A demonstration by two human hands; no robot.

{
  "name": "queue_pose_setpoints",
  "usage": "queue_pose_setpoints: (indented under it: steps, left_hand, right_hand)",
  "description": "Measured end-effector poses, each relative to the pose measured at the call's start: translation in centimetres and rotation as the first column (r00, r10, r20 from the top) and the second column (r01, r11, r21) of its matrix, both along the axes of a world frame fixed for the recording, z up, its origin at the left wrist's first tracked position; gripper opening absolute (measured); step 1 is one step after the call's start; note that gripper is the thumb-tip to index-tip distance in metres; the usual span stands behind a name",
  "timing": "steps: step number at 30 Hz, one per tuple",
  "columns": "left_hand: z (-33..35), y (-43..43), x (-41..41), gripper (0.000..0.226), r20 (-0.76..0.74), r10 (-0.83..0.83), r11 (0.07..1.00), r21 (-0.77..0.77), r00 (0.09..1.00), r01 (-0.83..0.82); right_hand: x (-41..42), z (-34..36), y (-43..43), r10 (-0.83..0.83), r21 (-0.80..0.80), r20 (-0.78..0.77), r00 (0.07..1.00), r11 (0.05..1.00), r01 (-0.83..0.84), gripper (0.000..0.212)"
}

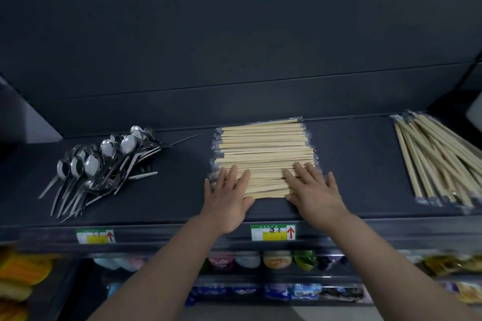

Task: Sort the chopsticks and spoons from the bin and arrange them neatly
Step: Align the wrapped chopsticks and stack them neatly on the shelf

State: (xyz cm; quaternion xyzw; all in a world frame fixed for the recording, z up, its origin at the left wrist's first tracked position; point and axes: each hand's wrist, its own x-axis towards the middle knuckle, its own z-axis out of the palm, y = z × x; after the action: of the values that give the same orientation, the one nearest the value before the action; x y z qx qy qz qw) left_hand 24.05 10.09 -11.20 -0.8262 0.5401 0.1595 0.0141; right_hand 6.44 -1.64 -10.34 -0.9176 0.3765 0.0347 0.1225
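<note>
Both grips are flat and open here, nothing pinched. The left grip [229,198] lies with straight fingers on the near left corner of the middle chopstick stack [266,148], and the right grip [314,190] is on its near right corner. Looks like the squaring-up step to me.

Tip: press lightly with flat palms and nudge the near edge back evenly. Those plastic wrappers look slippery and will probably fan out if one side pushes harder.

The stack sits mid-shelf [360,164], just above the green label [273,232]. The spoons [104,164] are heaped loosely to the left. The angled chopstick pile [443,161] on the right likely needs the same treatment.
</note>
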Motion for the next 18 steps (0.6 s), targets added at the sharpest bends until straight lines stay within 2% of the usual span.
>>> queue_pose_setpoints:
  steps: [5, 9, 11, 14, 18]
  left_hand:
    - [0.0, -0.2, -0.1, 0.052, 0.097, -0.022, 0.978, -0.202, 0.995, 0.041]
    - [0.1, 0.2, -0.1, 0.049, 0.047, -0.064, 0.965, -0.253, 0.997, 0.074]
    - [0.3, 0.3, 0.0, 0.045, 0.000, -0.070, 0.963, -0.262, 0.998, 0.067]
    - [0.6, 0.3, -0.2, 0.041, -0.072, -0.075, 0.962, -0.268, 0.995, 0.054]
    - [0.2, 0.5, -0.4, 0.036, -0.084, -0.058, 0.948, -0.316, 0.995, 0.029]
  right_hand:
    - [0.5, -0.5, 0.2, -0.033, -0.109, 0.070, 0.997, 0.993, 0.041, 0.046]
    - [0.1, -0.8, 0.6, -0.017, -0.042, 0.113, 0.993, 0.999, 0.021, 0.053]
    - [-0.1, -1.1, 0.7, -0.009, -0.030, 0.153, 0.988, 0.999, 0.014, 0.050]
    - [-0.1, -1.8, 0.5, 0.009, -0.061, 0.217, 0.976, 0.998, 0.004, 0.044]
    - [-0.8, -2.7, 0.4, 0.016, -0.160, 0.346, 0.938, 0.986, 0.042, 0.031]
